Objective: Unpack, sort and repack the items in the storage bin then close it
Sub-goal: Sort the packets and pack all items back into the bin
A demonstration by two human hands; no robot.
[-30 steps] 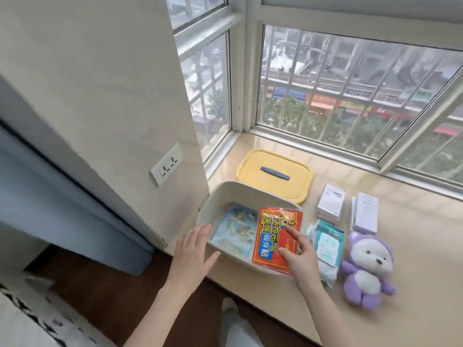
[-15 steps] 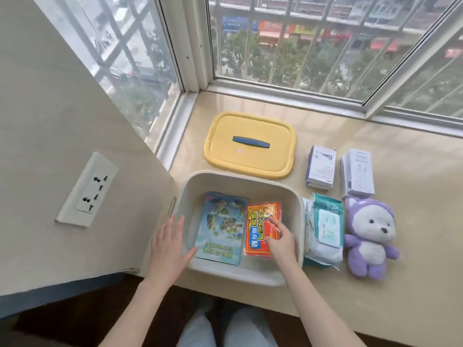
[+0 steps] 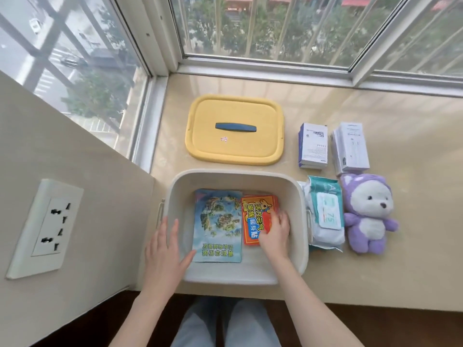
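Your left hand (image 3: 162,251) lies flat on the bin (image 3: 238,172) rim, fingers straight and apart, likely steadying it. Your right hand (image 3: 274,234) rests on the red pack (image 3: 258,211), laid flat beside the booklet (image 3: 218,224) to save room; fingers bend over its near-right corner, gripping or pressing, I can't tell.

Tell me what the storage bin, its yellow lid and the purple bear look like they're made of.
Storage bin: likely moulded plastic, off-white, smooth with a soft sheen on its rounded rim.
Yellow lid: probably plastic too, matte, with a finely textured top and a dark blue handle.
Purple bear: plush fabric, fuzzy pile visible on body and hood; stuffing cannot be seen.
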